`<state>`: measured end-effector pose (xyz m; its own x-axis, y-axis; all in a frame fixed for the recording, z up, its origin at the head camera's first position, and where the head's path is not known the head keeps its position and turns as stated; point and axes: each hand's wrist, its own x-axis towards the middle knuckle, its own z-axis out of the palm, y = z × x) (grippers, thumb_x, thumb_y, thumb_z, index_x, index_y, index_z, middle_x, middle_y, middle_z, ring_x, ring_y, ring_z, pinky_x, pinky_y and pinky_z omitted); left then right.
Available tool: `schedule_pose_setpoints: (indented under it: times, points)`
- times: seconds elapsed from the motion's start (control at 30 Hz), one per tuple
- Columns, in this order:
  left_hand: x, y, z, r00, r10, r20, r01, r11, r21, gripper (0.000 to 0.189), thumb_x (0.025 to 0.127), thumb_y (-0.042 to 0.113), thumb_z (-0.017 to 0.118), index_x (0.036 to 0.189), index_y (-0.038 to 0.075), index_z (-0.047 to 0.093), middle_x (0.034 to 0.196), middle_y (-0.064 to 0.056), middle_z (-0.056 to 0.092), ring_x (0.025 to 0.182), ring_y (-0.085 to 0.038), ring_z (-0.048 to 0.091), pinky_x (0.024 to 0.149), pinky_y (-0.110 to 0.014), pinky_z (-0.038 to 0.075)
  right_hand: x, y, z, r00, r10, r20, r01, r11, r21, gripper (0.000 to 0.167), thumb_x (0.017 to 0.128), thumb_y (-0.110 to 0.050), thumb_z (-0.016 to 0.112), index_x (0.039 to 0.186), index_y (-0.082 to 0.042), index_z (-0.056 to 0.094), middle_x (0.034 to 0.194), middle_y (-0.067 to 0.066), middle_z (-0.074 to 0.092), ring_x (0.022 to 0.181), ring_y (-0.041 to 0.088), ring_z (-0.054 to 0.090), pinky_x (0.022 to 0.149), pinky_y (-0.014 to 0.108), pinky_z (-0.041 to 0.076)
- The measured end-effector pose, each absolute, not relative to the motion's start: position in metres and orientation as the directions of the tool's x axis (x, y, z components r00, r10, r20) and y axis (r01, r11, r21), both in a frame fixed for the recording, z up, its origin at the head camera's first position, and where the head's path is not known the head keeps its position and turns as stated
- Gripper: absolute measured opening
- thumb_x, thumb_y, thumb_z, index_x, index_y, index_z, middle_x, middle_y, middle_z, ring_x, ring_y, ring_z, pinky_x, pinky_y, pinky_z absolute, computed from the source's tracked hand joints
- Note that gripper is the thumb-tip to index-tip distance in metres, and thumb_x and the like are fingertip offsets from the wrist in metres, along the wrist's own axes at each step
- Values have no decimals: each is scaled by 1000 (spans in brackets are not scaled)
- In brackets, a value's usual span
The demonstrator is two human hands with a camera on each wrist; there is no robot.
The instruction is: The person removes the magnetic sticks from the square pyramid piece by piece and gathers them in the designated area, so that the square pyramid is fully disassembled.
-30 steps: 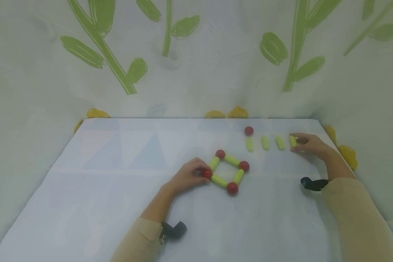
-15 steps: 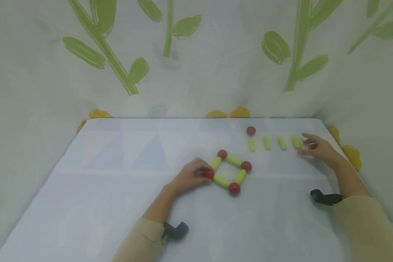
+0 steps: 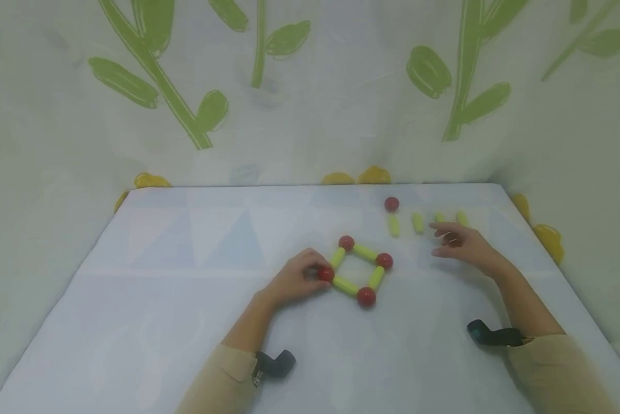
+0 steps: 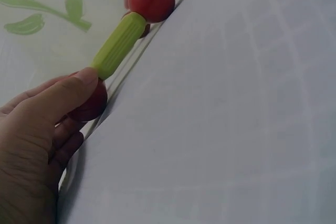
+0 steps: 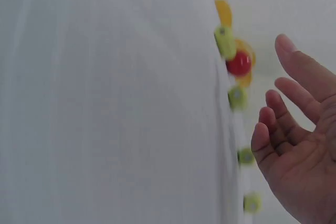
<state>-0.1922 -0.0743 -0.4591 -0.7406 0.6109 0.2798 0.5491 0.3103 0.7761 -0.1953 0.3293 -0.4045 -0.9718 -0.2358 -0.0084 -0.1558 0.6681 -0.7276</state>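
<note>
My left hand (image 3: 294, 280) pinches a red ball (image 3: 326, 274) at the left corner of a square made of yellow-green rods (image 3: 346, 286) and red balls. In the left wrist view the thumb lies where that ball meets a ribbed rod (image 4: 119, 44), which leads to another red ball (image 4: 152, 1). My right hand (image 3: 465, 246) holds nothing; its fingers are spread and loosely bent just in front of a row of loose rods (image 3: 418, 223). From the head camera it partly covers the rod third from the left (image 3: 440, 217). The right wrist view shows the palm and parted fingers (image 5: 261, 139).
A single red ball (image 3: 391, 204) lies behind the leftmost loose rod (image 3: 394, 226). The white tabletop (image 3: 149, 310) ends at a pale wall (image 3: 310, 132) with green plant drawings. Dark camera mounts (image 3: 276, 364) sit on both wrists.
My right hand has let go of the rightmost loose rod, drawn off to the right, then moved left and nearer to me. The left hand keeps its grip on the corner ball.
</note>
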Motion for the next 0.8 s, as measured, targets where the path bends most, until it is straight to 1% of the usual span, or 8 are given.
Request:
schedule_pose_setpoints:
  times: [0.17, 0.27, 0.37, 0.47, 0.57, 0.67, 0.8]
  points:
    - [-193, -75, -461, -731, 615, 296, 560, 293, 775, 34, 76, 13, 78, 106, 19, 64, 101, 9, 58, 97, -7, 55, 85, -24, 49, -198, 298, -406, -943, -332, -15, -210, 630, -748, 52, 84, -19, 72, 130, -5, 54, 112, 14, 60, 96, 20, 52, 79, 13, 46]
    - [-194, -75, -461, -722, 611, 325, 578, 275, 768, 33, 75, 12, 78, 106, 17, 65, 101, 8, 59, 96, -8, 55, 85, -25, 49, -200, 284, -409, -916, -402, -1, -254, 582, -772, 50, 83, -18, 72, 129, -6, 55, 112, 12, 60, 96, 22, 53, 80, 15, 47]
    - [-193, -75, -461, -718, 609, 337, 585, 266, 766, 34, 75, 12, 79, 105, 16, 66, 101, 7, 60, 96, -9, 55, 85, -26, 49, -200, 271, -410, -875, -483, 26, -302, 504, -809, 50, 82, -13, 73, 128, -3, 55, 114, 14, 61, 98, 23, 56, 82, 18, 49]
    - [-193, -74, -461, -721, 611, 325, 578, 272, 770, 34, 75, 13, 79, 106, 17, 66, 101, 8, 59, 96, -7, 55, 85, -25, 49, -199, 259, -411, -839, -544, 20, -309, 445, -840, 49, 82, -12, 73, 126, -3, 56, 117, 14, 61, 101, 22, 59, 84, 20, 51]
    - [-193, -74, -461, -723, 613, 319, 575, 277, 770, 33, 76, 13, 78, 106, 18, 65, 100, 8, 59, 96, -7, 55, 85, -25, 50, -200, 250, -415, -814, -580, 4, -307, 426, -851, 43, 83, -13, 72, 122, -4, 58, 115, 12, 62, 101, 19, 59, 84, 21, 51]
    - [-193, -74, -461, -723, 614, 317, 577, 284, 766, 33, 76, 14, 78, 106, 18, 65, 101, 8, 58, 96, -7, 55, 85, -24, 50, -201, 247, -422, -806, -592, -3, -313, 430, -847, 37, 83, -12, 72, 118, -8, 61, 112, 7, 63, 100, 14, 57, 86, 18, 49]
    - [-194, -75, -462, -726, 611, 317, 576, 288, 765, 33, 76, 13, 77, 106, 18, 65, 101, 8, 58, 96, -7, 55, 84, -24, 50, -202, 247, -431, -800, -600, 19, -332, 415, -847, 32, 83, -11, 72, 114, -11, 63, 110, 4, 64, 101, 10, 56, 89, 17, 47]
